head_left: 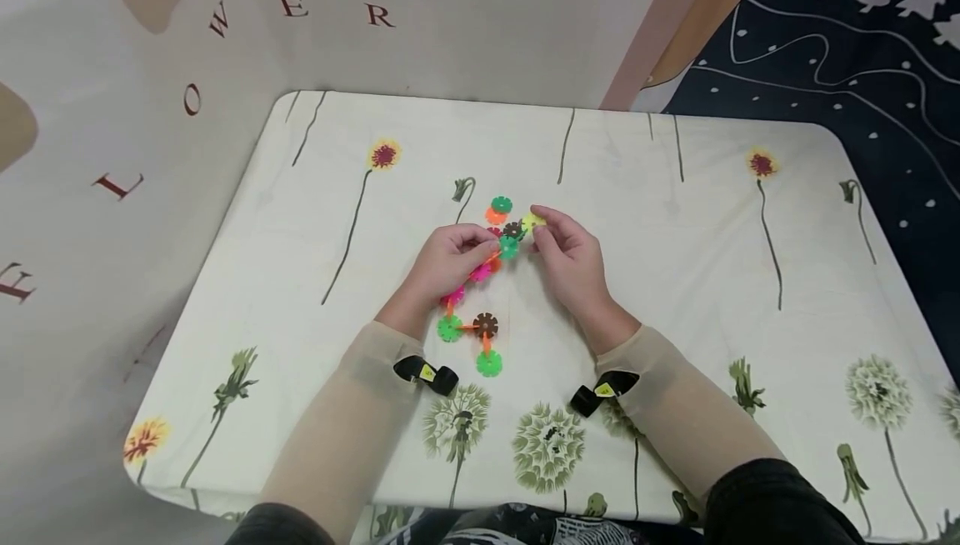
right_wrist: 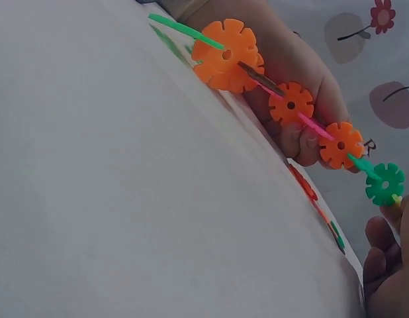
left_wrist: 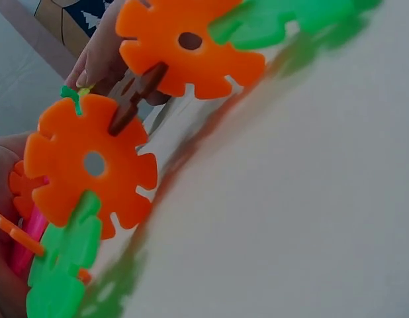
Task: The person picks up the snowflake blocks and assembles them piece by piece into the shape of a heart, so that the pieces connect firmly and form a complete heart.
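Two hands worked above one table [head_left: 660, 262]. The left hand [head_left: 447, 260] gripped one chain of slotted discs [head_left: 450, 328] between thumb and fingers; the right hand [head_left: 573, 260] pinched one yellow disc [head_left: 533, 221] at the chain's far end. The chain was over the middle of the table, its near end trailing toward the person. That end showed two green discs [head_left: 489, 363] and one brown disc [head_left: 485, 326] face up, with orange discs [left_wrist: 95, 164] edge-on between them. Two pink discs [head_left: 481, 272] showed beside the left hand. Past its fingertips lay one dark green disc [head_left: 502, 204] and one orange disc [head_left: 496, 217]. Two black wristbands [head_left: 617, 382], one per arm, circled the sleeves [head_left: 697, 412].
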A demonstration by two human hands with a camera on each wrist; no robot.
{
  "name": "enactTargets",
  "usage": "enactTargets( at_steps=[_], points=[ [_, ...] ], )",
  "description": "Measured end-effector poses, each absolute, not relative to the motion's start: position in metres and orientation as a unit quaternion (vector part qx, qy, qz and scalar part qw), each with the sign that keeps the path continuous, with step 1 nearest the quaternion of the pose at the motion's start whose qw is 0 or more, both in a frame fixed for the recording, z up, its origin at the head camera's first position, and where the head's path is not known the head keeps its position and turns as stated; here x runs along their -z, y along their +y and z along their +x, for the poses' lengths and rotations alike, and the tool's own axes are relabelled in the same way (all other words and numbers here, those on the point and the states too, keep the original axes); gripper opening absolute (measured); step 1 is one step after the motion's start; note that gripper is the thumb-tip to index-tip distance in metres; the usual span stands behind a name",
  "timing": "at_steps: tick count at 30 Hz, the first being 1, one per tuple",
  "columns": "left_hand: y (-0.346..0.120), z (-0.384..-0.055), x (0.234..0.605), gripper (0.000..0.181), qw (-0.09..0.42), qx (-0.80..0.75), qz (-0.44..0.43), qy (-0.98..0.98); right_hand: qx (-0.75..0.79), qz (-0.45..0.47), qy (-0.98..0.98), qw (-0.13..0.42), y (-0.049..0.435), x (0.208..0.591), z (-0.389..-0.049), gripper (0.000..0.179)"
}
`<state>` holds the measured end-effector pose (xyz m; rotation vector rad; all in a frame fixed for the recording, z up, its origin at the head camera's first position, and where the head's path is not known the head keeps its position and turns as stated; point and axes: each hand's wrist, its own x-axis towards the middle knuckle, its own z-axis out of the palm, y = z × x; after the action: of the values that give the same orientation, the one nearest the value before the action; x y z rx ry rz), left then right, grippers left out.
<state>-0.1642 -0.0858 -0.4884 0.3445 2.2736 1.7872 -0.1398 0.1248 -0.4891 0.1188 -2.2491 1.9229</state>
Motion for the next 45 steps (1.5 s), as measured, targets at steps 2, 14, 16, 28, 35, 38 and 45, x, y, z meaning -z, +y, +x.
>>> enactTargets(
  at_steps=[2, 14, 16, 28, 35, 38, 45],
  points=[
    [-0.0856, -0.1641, 0.4882, 0.015, 0.112, -0.613, 0.115, 0.774, -0.652, 0.048, -0.753, 0.072, 0.1240, 0.4885, -0.1390, 0.026],
    [-0.0825, -0.1640, 0.4877, 0.015, 0.101, -0.631, 0.110, 0.761, -0.673, 0.026, -0.737, 0.062, 0.1220, 0.4924, -0.1385, 0.028],
    [-0.0824, -0.1642, 0.4873, 0.015, 0.102, -0.630, 0.108, 0.762, -0.680, 0.016, -0.730, 0.064, 0.1222, 0.4918, -0.1392, 0.028],
    [-0.0823, -0.1639, 0.4869, 0.015, 0.108, -0.620, 0.098, 0.771, -0.756, -0.019, -0.645, 0.110, 0.1206, 0.4889, -0.1410, 0.030],
    [-0.0823, -0.1644, 0.4858, 0.014, 0.112, -0.614, 0.110, 0.773, -0.763, -0.029, -0.637, 0.110, 0.1206, 0.4888, -0.1412, 0.031],
    [-0.0825, -0.1643, 0.4861, 0.015, 0.112, -0.610, 0.116, 0.776, -0.760, -0.032, -0.639, 0.113, 0.1205, 0.4894, -0.1412, 0.030],
    [-0.0835, -0.1647, 0.4892, 0.014, 0.108, -0.608, 0.125, 0.776, -0.756, -0.023, -0.644, 0.117, 0.1194, 0.4909, -0.1410, 0.028]
  ],
)
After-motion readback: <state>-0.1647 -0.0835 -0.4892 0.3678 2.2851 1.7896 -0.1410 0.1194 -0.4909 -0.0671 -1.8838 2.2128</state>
